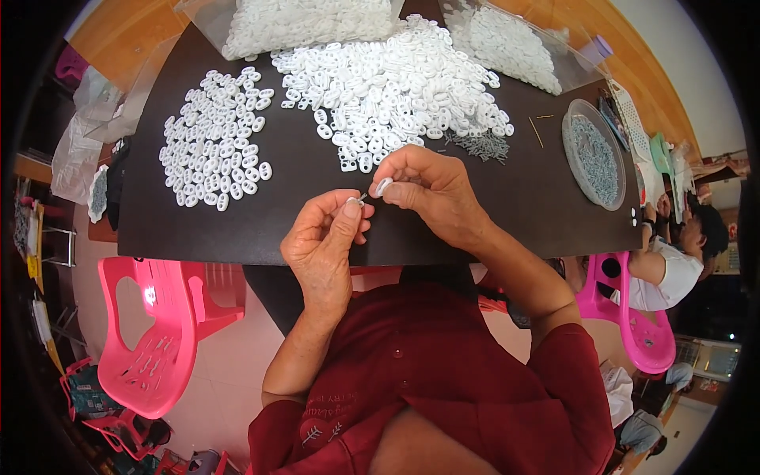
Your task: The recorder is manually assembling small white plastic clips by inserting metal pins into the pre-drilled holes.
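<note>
White plastic, shaped into small ovals, covers much of the dark brown surface [530, 229] that I watch from my remote post. Right hand [439, 194]: thumb and forefinger pinch one white oval [383, 187], leaving much of its face uncovered, probably so it can be turned easily. Left hand [323, 237]: thumb and fingers press together around a small pale piece [356, 202], with what looks like a thin grey pin [363, 196] poking toward the right. These held parts are just beside each other, above the near part of the surface; I cannot tell whether they touch. Ahead lies a big heap of white pieces [388, 87], I judge within easy reach. To the left, a flatter group of ovals [214, 142] lies apart, a gap that likely prevents mixing. Loose grey pins [484, 146] lie by the heap's right edge; a round tub [621, 176] holds more, its wall presumably stopping them scattering.
</note>
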A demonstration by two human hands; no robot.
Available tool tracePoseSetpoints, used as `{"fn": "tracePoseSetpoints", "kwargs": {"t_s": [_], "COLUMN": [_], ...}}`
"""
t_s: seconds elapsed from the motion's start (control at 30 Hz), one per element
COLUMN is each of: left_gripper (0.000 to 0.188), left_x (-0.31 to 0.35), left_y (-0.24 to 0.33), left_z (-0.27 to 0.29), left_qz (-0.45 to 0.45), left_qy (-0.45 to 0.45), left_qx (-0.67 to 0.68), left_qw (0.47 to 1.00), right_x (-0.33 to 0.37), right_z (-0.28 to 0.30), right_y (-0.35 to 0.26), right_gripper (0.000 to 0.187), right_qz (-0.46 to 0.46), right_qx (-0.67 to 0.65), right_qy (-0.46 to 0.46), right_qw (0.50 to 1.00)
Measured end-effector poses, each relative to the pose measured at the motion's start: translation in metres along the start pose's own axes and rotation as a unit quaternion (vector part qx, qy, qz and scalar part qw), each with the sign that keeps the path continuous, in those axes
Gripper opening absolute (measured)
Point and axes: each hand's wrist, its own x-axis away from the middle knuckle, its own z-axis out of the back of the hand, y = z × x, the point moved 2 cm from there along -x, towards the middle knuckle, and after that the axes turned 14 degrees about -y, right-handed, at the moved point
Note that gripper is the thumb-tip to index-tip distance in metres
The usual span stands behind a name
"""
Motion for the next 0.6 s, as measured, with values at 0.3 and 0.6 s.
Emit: {"fn": "tracePoseSetpoints", "kwargs": {"t_s": [0.3, 0.6], "left_gripper": [0.015, 0.012], "left_x": [0.0004, 0.004], "left_y": [0.0046, 0.0033], "left_z": [-0.0006, -0.0024], "left_qz": [0.002, 0.027], "left_qy": [0.015, 0.003], "left_qx": [-0.032, -0.044], "left_qw": [0.999, 0.999], "right_x": [-0.0007, -0.0005], "right_z": [-0.0022, -0.0036], "right_y": [-0.0042, -0.0028], "right_gripper": [0.017, 0.016], "right_qz": [-0.035, -0.01], "right_qx": [-0.053, -0.021], "right_qy": [0.016, 0.031], "right_qw": [0.998, 0.999]}}
